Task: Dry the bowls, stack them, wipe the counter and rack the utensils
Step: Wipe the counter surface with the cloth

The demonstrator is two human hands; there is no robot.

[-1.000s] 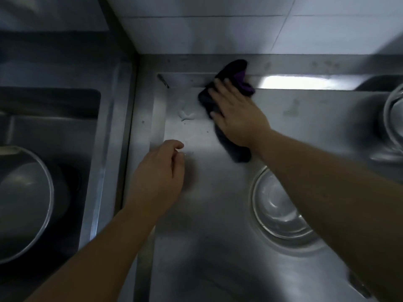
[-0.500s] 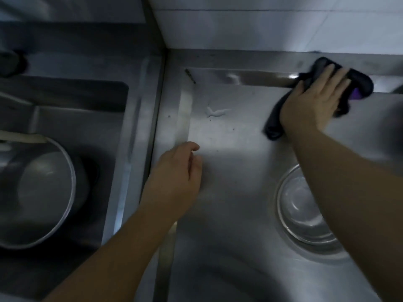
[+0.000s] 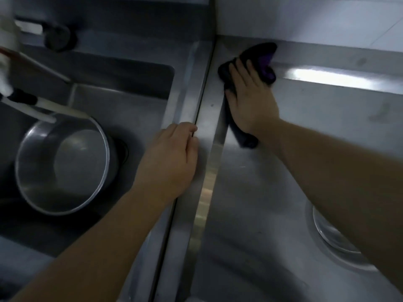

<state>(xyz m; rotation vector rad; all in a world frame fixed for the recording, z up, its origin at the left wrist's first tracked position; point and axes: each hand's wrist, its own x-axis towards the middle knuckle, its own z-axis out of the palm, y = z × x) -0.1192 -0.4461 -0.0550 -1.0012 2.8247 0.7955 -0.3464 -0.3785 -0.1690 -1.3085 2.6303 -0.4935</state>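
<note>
A: How is the right hand point(image 3: 250, 99) placed?

B: It is laid flat, fingers extended, pressing the dark cloth point(image 3: 265, 62) onto the steel counter point(image 3: 327, 131) at its far left corner, near the tiled wall point(image 3: 316, 20). The forearm is stretched in from the lower right.

A: And the left hand point(image 3: 172, 158)?

B: It is loosely curled with nothing held, at the sink rim point(image 3: 187, 88). 1 glass bowl point(image 3: 329, 234) is partly hidden under the right forearm; 1 metal bowl point(image 3: 63, 164) is seen in the sink.
</note>
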